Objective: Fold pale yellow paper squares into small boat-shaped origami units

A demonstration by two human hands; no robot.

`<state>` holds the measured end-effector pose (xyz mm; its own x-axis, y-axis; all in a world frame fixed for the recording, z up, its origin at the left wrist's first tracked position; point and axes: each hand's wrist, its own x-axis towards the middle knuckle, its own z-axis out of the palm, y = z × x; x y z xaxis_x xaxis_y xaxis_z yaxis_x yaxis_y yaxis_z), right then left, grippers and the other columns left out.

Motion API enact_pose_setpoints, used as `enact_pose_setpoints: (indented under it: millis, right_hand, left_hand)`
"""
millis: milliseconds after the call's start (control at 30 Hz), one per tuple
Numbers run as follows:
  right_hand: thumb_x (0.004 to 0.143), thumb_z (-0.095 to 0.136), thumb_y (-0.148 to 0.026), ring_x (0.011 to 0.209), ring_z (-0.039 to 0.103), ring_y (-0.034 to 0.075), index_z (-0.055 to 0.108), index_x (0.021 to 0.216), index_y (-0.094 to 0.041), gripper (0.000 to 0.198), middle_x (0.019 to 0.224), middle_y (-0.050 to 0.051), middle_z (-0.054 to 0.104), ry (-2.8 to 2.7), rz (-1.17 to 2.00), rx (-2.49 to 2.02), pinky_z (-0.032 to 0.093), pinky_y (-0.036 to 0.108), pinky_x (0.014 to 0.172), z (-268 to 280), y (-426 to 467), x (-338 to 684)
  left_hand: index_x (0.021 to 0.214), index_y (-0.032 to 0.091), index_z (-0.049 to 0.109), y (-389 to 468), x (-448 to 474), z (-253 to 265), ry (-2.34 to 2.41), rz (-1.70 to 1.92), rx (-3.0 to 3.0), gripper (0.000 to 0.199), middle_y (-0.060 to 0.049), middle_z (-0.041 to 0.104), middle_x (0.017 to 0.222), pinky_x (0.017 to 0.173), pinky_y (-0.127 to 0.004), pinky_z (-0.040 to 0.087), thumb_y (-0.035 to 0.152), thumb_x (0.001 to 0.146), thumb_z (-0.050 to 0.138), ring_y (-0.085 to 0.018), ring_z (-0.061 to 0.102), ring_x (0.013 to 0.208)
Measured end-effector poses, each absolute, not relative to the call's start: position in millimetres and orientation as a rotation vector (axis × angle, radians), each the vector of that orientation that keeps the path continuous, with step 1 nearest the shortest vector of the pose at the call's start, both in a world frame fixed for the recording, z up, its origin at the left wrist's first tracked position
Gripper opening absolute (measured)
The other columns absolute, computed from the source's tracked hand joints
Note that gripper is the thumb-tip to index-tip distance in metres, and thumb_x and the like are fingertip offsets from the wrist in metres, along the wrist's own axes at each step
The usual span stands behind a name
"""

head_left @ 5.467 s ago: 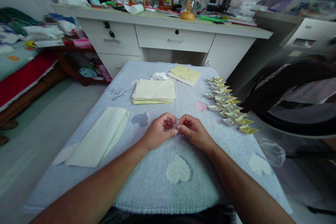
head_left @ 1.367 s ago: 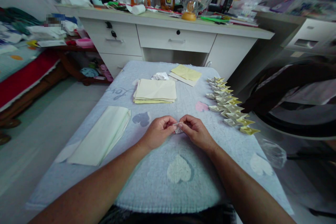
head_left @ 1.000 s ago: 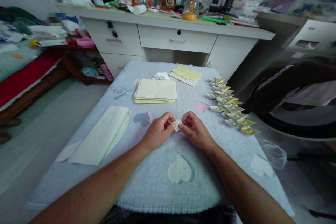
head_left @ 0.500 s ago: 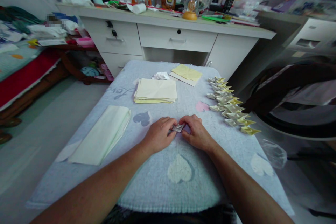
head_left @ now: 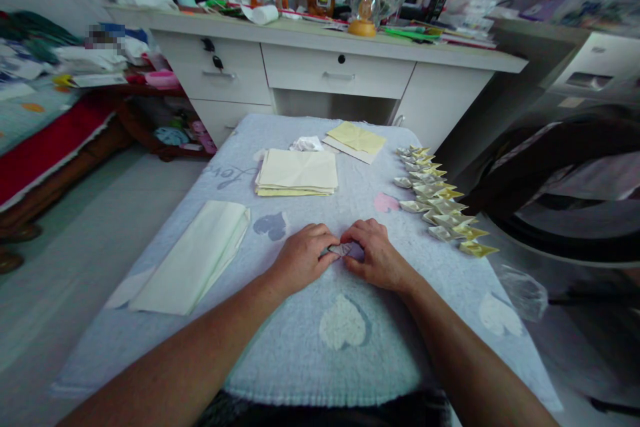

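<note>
A small folded piece of greyish paper [head_left: 340, 250] is held just above the cloth, between my two hands. My left hand [head_left: 306, 253] is closed, pinching its left side between thumb and fingers. From the other side, my right hand [head_left: 371, 253] is closed on the right end with thumb and fingertips. The fingers cover part of the paper, so its full shape is hidden. To the right stand several folded paper boats [head_left: 445, 203], white and yellow, packed in rows.
A stack of cream paper [head_left: 297, 170] lies beyond my hands, a crumpled white paper [head_left: 307, 144] behind it. Yellow and white sheets [head_left: 357, 140] lie at the back. Folded pale-green paper [head_left: 195, 257] is on the left. A heart-patterned cloth [head_left: 280, 360] covers the table.
The paper has turned slightly between my fingers and sits a little lower. My right fingertips have shifted on it; the left hand has barely moved.
</note>
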<state>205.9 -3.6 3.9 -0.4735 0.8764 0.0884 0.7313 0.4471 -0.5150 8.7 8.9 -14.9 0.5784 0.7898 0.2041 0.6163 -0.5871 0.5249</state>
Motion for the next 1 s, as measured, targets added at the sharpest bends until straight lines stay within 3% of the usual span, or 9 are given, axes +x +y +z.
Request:
enact_pose_setpoints:
  millis: [233,567,800,1000]
  right_hand:
    - [0.079,0.067,-0.024,0.091,0.044,0.021,0.062,0.098,-0.022,0.020,0.094,0.004,0.058,-2.357,0.508,-1.318,0.030,0.035,0.081,-2,-3,206]
    - [0.084,0.062,-0.019,0.087,0.048,0.020,0.067,0.087,-0.020,0.006,0.088,0.005,0.061,-2.395,0.467,-1.218,0.033,0.034,0.078,-7,-3,203]
    - [0.086,0.058,-0.016,0.084,0.049,0.019,0.070,0.087,-0.020,0.012,0.083,0.005,0.062,-2.432,0.440,-1.202,0.033,0.033,0.075,-3,-2,203]
    - [0.080,0.061,-0.013,0.086,0.050,0.019,0.065,0.090,-0.019,0.012,0.087,0.004,0.061,-2.404,0.461,-1.225,0.033,0.032,0.077,-6,-3,202]
  left_hand:
    - [0.088,0.019,0.069,11,7,-17,1.094,0.634,2.468,0.007,-0.004,0.067,0.088,0.079,-0.031,0.045,0.021,0.085,0.063,-0.019,0.058,0.088]
    - [0.078,0.018,0.068,10,8,-15,1.047,0.583,2.593,0.019,-0.003,0.063,0.079,0.069,-0.027,0.043,0.022,0.090,0.055,-0.015,0.058,0.076]
    - [0.086,0.019,0.066,9,8,-20,1.075,0.669,2.467,0.012,-0.003,0.063,0.087,0.076,-0.027,0.045,0.016,0.087,0.055,-0.016,0.058,0.085]
    - [0.081,0.019,0.067,10,8,-19,1.052,0.671,2.428,0.013,-0.003,0.062,0.085,0.074,-0.026,0.045,0.013,0.085,0.056,-0.016,0.058,0.084]
